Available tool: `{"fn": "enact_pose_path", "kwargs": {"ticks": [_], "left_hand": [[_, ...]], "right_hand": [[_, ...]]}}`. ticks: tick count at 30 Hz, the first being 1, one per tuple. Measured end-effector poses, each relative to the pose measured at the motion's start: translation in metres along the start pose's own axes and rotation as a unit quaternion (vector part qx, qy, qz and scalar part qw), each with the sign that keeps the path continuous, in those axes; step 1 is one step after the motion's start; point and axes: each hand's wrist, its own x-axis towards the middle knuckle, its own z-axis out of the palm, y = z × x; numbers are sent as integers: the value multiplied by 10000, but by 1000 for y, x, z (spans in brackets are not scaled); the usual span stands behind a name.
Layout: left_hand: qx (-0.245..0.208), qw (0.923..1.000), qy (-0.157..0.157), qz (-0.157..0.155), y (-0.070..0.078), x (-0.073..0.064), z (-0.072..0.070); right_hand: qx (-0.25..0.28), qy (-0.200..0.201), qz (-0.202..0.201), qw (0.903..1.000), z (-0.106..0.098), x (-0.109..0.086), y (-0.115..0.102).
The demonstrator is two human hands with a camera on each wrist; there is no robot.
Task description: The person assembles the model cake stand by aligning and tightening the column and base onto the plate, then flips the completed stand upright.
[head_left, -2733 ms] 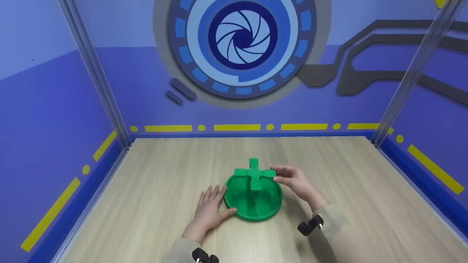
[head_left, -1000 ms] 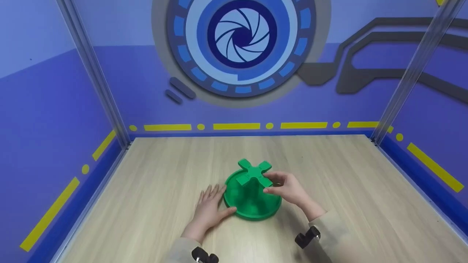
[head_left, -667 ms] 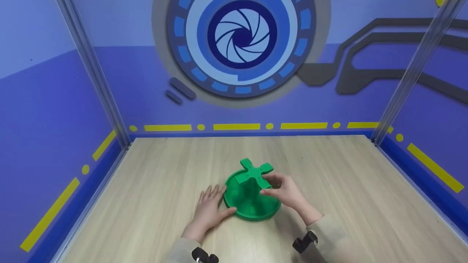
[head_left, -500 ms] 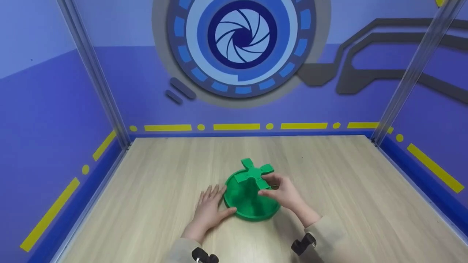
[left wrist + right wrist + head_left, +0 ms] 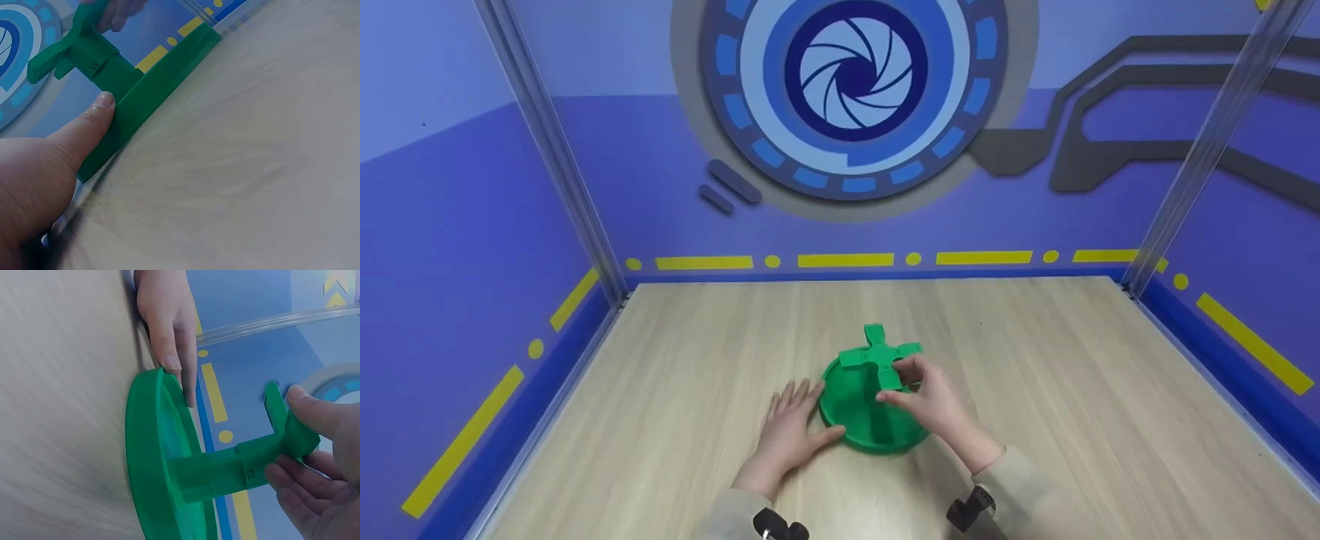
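Observation:
A round green dish with a raised rim rests on the table. From its middle rises a post, marked with numbers, topped by a four-armed green cross handle. My left hand lies at the dish's left side with fingers fairly straight and spread; in the left wrist view its thumb presses against the rim. My right hand pinches the cross's near arm between thumb and fingers, above the dish. The right hand covers part of the dish's right side in the head view.
The light wooden table is bordered by blue printed panels at the back, left and right. Metal corner posts stand at the back corners. Small black devices are worn at both wrists.
My right hand has swung left and nearer, turning the cross handle clockwise as seen from above. The dish and my left hand have stayed in place.

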Motion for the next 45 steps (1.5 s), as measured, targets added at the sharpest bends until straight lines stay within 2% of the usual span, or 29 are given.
{"fn": "enact_pose_path", "kwargs": {"ticks": [12,28,35,45], "left_hand": [[-10,10000,-14,-35,0,1,0],[-73,10000,-18,-53,0,0,0],[-47,10000,-1,-35,0,1,1],[-108,9999,-34,-60,0,0,0]], "right_hand": [[-110,-32,191,9998,-2,-3,-3],[-137,249,278,9992,-30,2,-5],[-167,410,223,9988,-39,8,-1],[121,644,241,9976,-50,25,16]]}}
